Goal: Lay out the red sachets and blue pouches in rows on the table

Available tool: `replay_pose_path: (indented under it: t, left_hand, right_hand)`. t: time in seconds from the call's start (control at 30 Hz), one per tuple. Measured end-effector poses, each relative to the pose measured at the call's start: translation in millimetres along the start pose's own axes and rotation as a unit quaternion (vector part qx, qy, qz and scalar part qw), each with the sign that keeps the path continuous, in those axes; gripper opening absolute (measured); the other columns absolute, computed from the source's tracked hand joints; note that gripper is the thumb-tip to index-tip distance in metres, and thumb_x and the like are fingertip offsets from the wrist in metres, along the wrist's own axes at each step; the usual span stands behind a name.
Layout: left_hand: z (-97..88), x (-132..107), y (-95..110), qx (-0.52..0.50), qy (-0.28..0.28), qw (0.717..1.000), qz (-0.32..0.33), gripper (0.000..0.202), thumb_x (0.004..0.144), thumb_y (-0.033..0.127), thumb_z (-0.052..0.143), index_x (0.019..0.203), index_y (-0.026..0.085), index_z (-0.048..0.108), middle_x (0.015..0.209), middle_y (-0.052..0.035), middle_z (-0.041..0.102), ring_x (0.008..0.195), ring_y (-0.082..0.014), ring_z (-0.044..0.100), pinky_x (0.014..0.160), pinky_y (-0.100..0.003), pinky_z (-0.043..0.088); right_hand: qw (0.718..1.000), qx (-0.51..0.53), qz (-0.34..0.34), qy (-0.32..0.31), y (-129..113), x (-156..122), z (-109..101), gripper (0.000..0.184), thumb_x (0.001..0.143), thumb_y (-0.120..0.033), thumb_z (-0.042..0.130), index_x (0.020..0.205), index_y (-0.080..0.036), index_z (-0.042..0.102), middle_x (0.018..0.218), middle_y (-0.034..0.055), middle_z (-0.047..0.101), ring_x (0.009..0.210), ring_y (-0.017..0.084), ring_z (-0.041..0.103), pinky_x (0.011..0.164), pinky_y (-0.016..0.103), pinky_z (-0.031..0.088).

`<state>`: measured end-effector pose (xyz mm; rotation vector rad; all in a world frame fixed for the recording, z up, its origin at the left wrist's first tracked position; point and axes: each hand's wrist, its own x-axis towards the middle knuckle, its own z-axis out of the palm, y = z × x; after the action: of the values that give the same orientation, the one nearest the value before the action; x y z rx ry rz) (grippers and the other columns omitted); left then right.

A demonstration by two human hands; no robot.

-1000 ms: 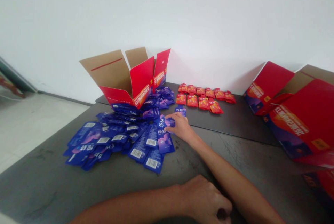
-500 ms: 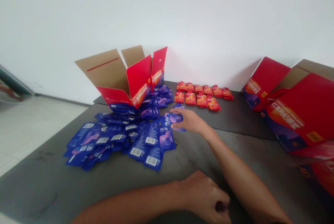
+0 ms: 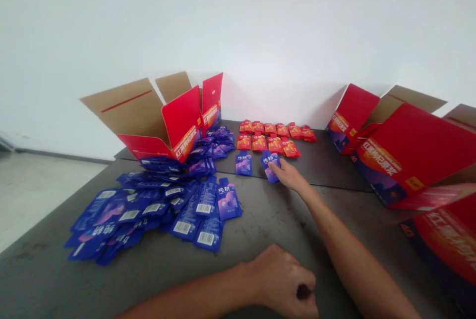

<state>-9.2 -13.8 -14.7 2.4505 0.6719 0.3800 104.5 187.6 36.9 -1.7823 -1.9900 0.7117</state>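
Observation:
My right hand (image 3: 288,173) pinches a blue pouch (image 3: 270,166) by its side, with white lettering facing up, just over the dark table (image 3: 260,239). Left of it a single blue pouch (image 3: 243,164) lies flat, below the rows of red pouches (image 3: 275,144). My left hand (image 3: 280,279) is curled into a loose fist near the front, and a dark hollow shows between its fingers; I see nothing in it. A large heap of blue pouches (image 3: 148,205) spreads over the table's left side, one pouch (image 3: 227,201) lying face up at its right edge.
An open red carton (image 3: 148,148) with raised flaps stands behind the heap, another red carton (image 3: 211,101) behind it. On the right are more open red cartons (image 3: 386,175), one (image 3: 442,239) close to my right forearm. A white wall (image 3: 275,26) rises behind the table.
My right hand has moved right, away from the heap, carrying the blue pouch. The single pouch it partly covered now shows whole. My left hand remains curled; the view has turned slightly right.

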Motion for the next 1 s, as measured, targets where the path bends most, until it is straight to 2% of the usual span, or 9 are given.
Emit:
replay_pose_path:
  t: [0.13,0.33,0.43,0.57,0.77,1.0]
  left_hand:
    - [2.4,0.4,-0.8,-0.004,-0.004,1.000,0.009,0.021,0.081,0.040,0.065,0.074,0.021,0.061,0.066,0.0030,0.068,0.062,-0.0128,0.064,0.052,-0.024,0.037]
    - [3.9,-0.6,-2.5,-0.003,0.000,1.000,0.014,0.020,0.081,0.040,0.065,0.075,0.021,0.062,0.066,0.0034,0.068,0.062,-0.0131,0.064,0.051,-0.025,0.038]
    - [2.4,-0.9,-2.0,-0.002,0.000,1.000,0.013,0.021,0.081,0.041,0.065,0.075,0.021,0.061,0.066,0.0032,0.067,0.062,-0.0130,0.063,0.052,-0.025,0.036]
    - [-0.1,-0.8,-0.2,-0.003,-0.005,1.000,0.010,0.020,0.080,0.040,0.065,0.073,0.021,0.060,0.065,0.0034,0.066,0.062,-0.0134,0.063,0.052,-0.025,0.036]
    - [3.0,-1.6,-2.6,-0.011,0.000,1.000,0.014,0.020,0.082,0.041,0.065,0.076,0.021,0.062,0.067,0.0038,0.067,0.063,-0.0122,0.063,0.053,-0.025,0.036]
    - [18.0,-4.2,-16.3,-0.057,0.037,0.996,0.062,0.032,0.093,0.050,0.058,0.080,0.021,0.061,0.069,0.0050,0.066,0.064,-0.0091,0.060,0.054,-0.024,0.033]
  right_hand:
    - [1.000,0.015,0.007,-0.022,0.9,2.5,13.7,0.033,0.105,-0.035,0.036,0.087,-0.021,0.060,0.097,0.0093,0.073,0.091,0.023,0.069,0.077,0.028,0.047]
    - [0.999,0.041,0.007,-0.032,2.1,5.2,22.6,0.028,0.100,-0.037,0.047,0.092,-0.018,0.066,0.098,0.0104,0.075,0.093,0.024,0.068,0.080,0.029,0.047]
    - [0.996,0.075,-0.007,-0.050,4.8,5.7,21.3,0.028,0.098,-0.039,0.052,0.092,-0.017,0.069,0.084,0.0066,0.072,0.078,0.021,0.066,0.072,0.027,0.047]
    - [0.987,0.138,-0.022,-0.074,6.1,4.7,18.8,0.031,0.097,-0.041,0.054,0.091,-0.015,0.070,0.063,-0.0004,0.061,0.053,0.015,0.055,0.056,0.025,0.042]
    - [0.960,0.255,-0.057,-0.106,-13.5,13.2,32.6,0.027,0.095,-0.039,0.059,0.097,-0.015,0.072,0.071,-0.0022,0.063,0.055,0.010,0.053,0.054,0.021,0.046]
    - [0.940,0.317,-0.038,-0.122,-33.6,38.0,52.7,0.018,0.093,-0.034,0.067,0.092,-0.016,0.072,0.070,-0.0021,0.065,0.056,0.008,0.056,0.055,0.018,0.054]
